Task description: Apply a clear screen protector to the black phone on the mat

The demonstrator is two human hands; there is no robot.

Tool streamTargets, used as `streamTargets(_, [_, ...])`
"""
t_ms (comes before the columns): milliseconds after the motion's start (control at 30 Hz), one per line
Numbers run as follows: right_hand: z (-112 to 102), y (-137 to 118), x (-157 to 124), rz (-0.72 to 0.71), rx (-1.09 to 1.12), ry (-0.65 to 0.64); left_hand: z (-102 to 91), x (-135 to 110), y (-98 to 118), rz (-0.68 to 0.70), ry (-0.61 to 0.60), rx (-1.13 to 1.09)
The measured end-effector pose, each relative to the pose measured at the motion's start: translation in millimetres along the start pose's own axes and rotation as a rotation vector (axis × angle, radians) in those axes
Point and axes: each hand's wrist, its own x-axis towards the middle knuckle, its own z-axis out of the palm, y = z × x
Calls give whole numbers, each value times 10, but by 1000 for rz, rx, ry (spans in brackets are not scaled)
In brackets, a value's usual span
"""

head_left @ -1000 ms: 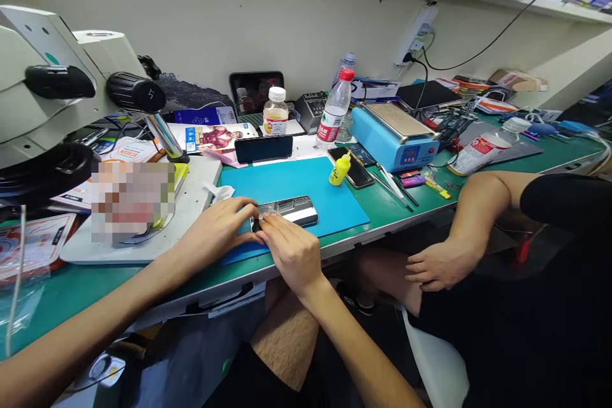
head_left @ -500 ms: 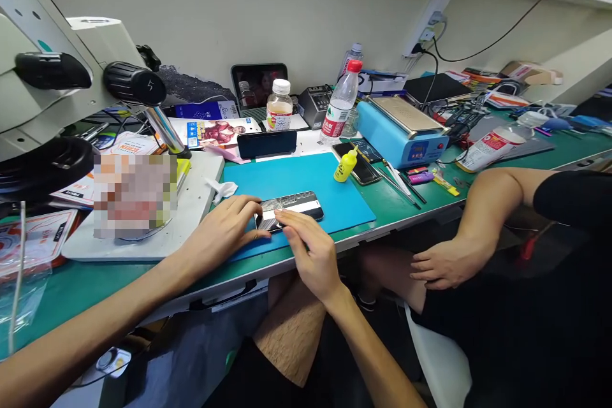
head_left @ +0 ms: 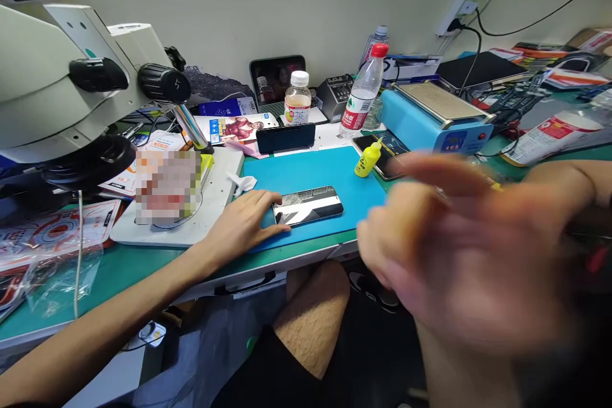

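A smartphone [head_left: 310,205] lies flat on the blue mat [head_left: 306,170], its dark glossy face reflecting bright stripes. At its left end, my left hand [head_left: 246,217] grips it, thumb along the near edge and fingers at the far left corner. Raised close to the camera, my right hand [head_left: 459,261] is away from the phone. Motion smears its fingers, so whether it holds anything is unclear. Beyond that hand, a yellow squeeze bottle [head_left: 367,160] stands near the mat's right side, beside another phone [head_left: 375,152]. A crumpled white tissue [head_left: 242,183] sits left of the held phone.
A microscope [head_left: 95,89] stands over a pale base [head_left: 220,204] at left. Behind the mat are a propped phone [head_left: 285,138], a juice bottle [head_left: 297,102] and a red-capped bottle [head_left: 362,95]. A blue heating plate machine [head_left: 425,121] is at right, near another person's arm [head_left: 578,178].
My right hand has left the phone's surface and come up and right, close to the camera. My left hand stays at the phone's left end. The view has shifted.
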Motion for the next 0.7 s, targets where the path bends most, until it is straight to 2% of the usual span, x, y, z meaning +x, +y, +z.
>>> streamTargets(33, [11, 165, 24, 0, -74, 35, 3, 2, -1, 6, 4, -4])
streamTargets(133, [-22, 762, 80, 58, -518, 124, 22, 7, -9, 27, 25, -8])
streamTargets(200, [-75, 1113, 86, 1, -787, 167, 34, 8, -15, 30, 32, -5])
streamTargets(267, [-120, 1340, 71, -47, -920, 201, 40, 7, -16, 27, 32, -4])
streamTargets(367, [-147, 1440, 43, -36, -954, 202, 31, 6, -4, 12, 26, 1])
streamTargets(500, [-144, 1377, 34, -34, -845, 153, 15, 5, 14, 11, 23, 2])
streamTargets(600, [-147, 1353, 24, -53, -851, 98, 28, 1, 8, 14, 28, -15])
streamTargets(700, [-154, 1364, 6, -38, -868, 112, 51, -1, -4, 23, 33, -38])
